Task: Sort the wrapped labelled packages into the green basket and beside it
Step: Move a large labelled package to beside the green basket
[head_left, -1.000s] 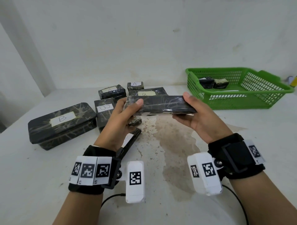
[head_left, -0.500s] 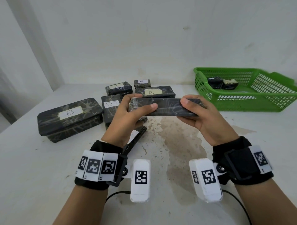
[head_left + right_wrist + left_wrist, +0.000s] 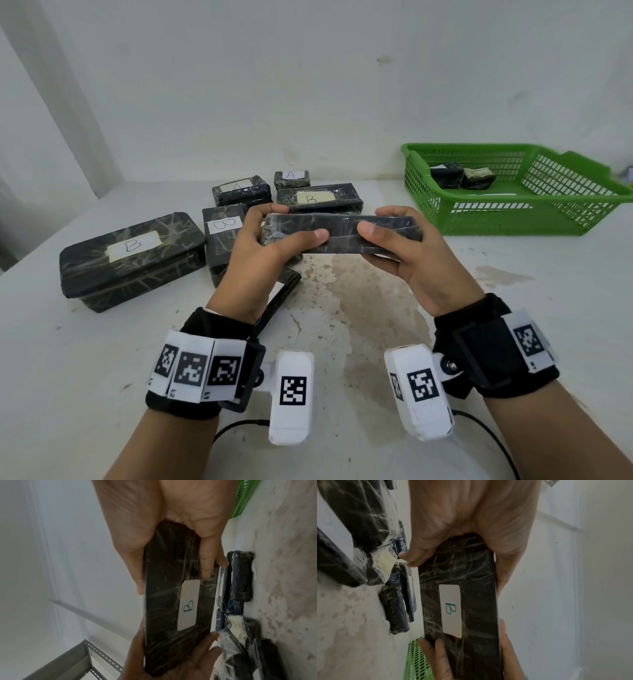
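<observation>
Gripping the long B-labelled package [image 3: 342, 233] by its ends, left hand [image 3: 260, 246] and right hand [image 3: 411, 253] curl round a seemingly stiff, slick-wrapped bar left of the green basket [image 3: 513, 219].

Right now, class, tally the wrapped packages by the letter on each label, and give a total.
Label A: 2, the wide A package and the small A package.
Label B: 4, the big box, the middle B package, the long B package, the held package.
Label unreadable: 3, the left basket package, the right basket package, the flat package.
Total: 9.
</observation>
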